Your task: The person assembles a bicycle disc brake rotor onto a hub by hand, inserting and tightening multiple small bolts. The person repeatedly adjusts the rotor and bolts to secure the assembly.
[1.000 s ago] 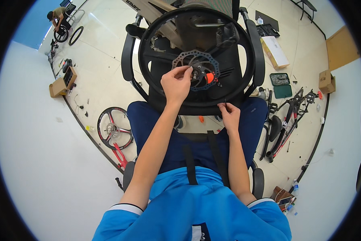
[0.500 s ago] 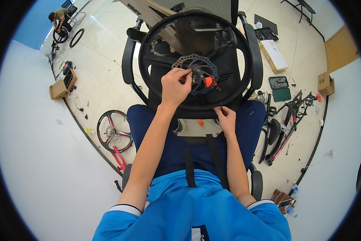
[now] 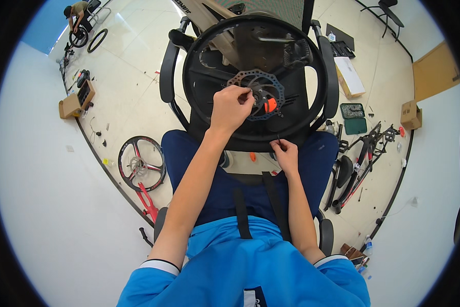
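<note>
A: We are seated, and the bicycle wheel (image 3: 255,82) stands before our knees, leaning on the black office chair (image 3: 169,77) opposite. Its flat face is turned toward us, so the axle runs away from us into the chair back.

B: And the brake disc rotor (image 3: 255,94) sits at the hub, facing us the same way, with a small orange part (image 3: 271,105) just right of its middle. We cannot tell what that part is.

A: Our left hand (image 3: 231,108) is up at the rotor's left edge, fingers pinched together at the hub. They are closed on something thin, but it is too small for us to name.

B: Our right hand (image 3: 286,153) is lower, at the bottom of the tyre (image 3: 296,134). Thumb and forefinger pinch a thin dark tool (image 3: 279,138) that stands nearly upright, its tip pointing up at the rim. It may be a hex key; we cannot be sure.

A: The left hand hides part of the rotor, and the chair seat is hidden behind the wheel.

B: On the floor to our left lies a black and red wheel (image 3: 142,163), flat. To the right lie a green case (image 3: 354,116) and a bicycle frame (image 3: 358,163). Far off at upper left another person (image 3: 76,13) bends over a wheel, too small to make out further.
</note>
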A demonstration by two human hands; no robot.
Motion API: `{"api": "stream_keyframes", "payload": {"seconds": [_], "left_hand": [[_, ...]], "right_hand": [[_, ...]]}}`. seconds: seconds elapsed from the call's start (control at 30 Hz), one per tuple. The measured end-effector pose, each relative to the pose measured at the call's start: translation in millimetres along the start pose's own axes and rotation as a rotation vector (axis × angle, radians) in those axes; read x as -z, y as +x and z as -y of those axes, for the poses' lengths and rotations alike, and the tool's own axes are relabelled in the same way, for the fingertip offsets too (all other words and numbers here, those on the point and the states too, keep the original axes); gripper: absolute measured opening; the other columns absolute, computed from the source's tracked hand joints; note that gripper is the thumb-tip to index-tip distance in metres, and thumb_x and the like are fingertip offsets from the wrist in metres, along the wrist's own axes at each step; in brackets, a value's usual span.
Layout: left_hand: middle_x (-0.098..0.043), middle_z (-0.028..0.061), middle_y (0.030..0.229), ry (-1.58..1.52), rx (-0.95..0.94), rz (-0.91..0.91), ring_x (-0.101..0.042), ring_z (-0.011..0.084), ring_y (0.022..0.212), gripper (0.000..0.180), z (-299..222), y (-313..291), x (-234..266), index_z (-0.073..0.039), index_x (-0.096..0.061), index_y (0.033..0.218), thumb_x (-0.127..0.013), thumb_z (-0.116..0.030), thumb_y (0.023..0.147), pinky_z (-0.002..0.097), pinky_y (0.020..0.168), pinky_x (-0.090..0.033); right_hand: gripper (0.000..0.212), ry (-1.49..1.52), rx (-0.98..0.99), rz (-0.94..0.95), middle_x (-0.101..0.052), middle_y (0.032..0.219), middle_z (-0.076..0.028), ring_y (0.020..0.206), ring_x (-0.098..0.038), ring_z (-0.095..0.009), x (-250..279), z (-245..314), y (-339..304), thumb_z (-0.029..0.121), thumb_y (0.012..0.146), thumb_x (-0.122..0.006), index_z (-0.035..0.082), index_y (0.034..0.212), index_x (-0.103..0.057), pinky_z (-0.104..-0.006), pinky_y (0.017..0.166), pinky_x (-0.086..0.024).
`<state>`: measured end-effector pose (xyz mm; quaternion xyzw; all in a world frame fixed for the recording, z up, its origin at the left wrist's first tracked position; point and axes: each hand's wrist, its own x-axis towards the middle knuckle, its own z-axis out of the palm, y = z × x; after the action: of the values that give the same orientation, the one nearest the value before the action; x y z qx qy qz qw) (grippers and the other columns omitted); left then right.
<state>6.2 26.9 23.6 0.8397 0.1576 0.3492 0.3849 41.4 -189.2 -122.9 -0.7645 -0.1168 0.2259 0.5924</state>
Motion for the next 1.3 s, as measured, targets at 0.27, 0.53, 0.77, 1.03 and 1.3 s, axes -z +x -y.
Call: {"api": "stream_keyframes", "payload": {"seconds": [0.27,0.53,0.77,1.03,1.3], "left_hand": [[-0.075,0.0148,0.077,0.040,0.045,-0.027,-0.073,0.0187,0.065,0.013,0.3,2.3,-1.7,0.005,-0.076,0.090,-0.075,-0.006,0.082,0.0257,0.063,-0.057],[-0.073,0.0128,0.069,0.049,0.285,-0.010,-0.073,0.0185,0.062,0.019,-9.8,2.5,3.8,0.002,-0.077,0.085,-0.078,-0.016,0.082,0.0263,0.062,-0.056],[-0.073,0.0170,0.074,0.111,0.079,0.009,-0.073,0.0237,0.064,0.015,-10.5,4.6,-1.3,0.004,-0.076,0.088,-0.074,-0.009,0.081,0.0284,0.063,-0.057],[-0.073,0.0148,0.085,0.065,-0.047,0.084,-0.074,0.0228,0.069,0.014,-2.6,10.0,5.4,0.004,-0.077,0.093,-0.074,-0.001,0.081,0.0269,0.064,-0.058],[-0.074,0.0129,0.079,0.008,0.145,-0.042,-0.073,0.0193,0.067,0.013,-10.1,3.0,1.9,0.002,-0.077,0.090,-0.078,-0.007,0.081,0.0268,0.062,-0.056]], "right_hand": [[0.016,-0.031,0.033,-0.001,-0.061,0.065,0.000,0.061,-0.051,-0.005,-2.7,-0.5,-2.2,0.011,0.089,-0.069,-0.005,0.091,-0.072,-0.0249,0.057,-0.041],[0.018,-0.040,0.035,0.002,-0.062,0.066,-0.001,0.062,-0.053,-0.005,-3.3,-4.1,-1.3,0.013,0.089,-0.069,-0.005,0.091,-0.071,-0.0256,0.059,-0.043],[0.018,-0.073,0.029,0.007,-0.063,0.064,-0.002,0.062,-0.054,-0.006,-3.6,-3.8,-0.2,0.013,0.088,-0.070,-0.005,0.090,-0.071,-0.0263,0.059,-0.045],[0.017,-0.059,0.016,0.015,-0.064,0.066,-0.003,0.062,-0.055,-0.007,-2.8,5.4,-3.4,0.011,0.088,-0.070,-0.005,0.091,-0.072,-0.0266,0.060,-0.045],[0.017,-0.081,0.010,0.023,-0.064,0.066,-0.002,0.063,-0.056,-0.006,-1.7,4.3,-2.8,0.011,0.088,-0.070,-0.005,0.091,-0.071,-0.0263,0.060,-0.045]]}}
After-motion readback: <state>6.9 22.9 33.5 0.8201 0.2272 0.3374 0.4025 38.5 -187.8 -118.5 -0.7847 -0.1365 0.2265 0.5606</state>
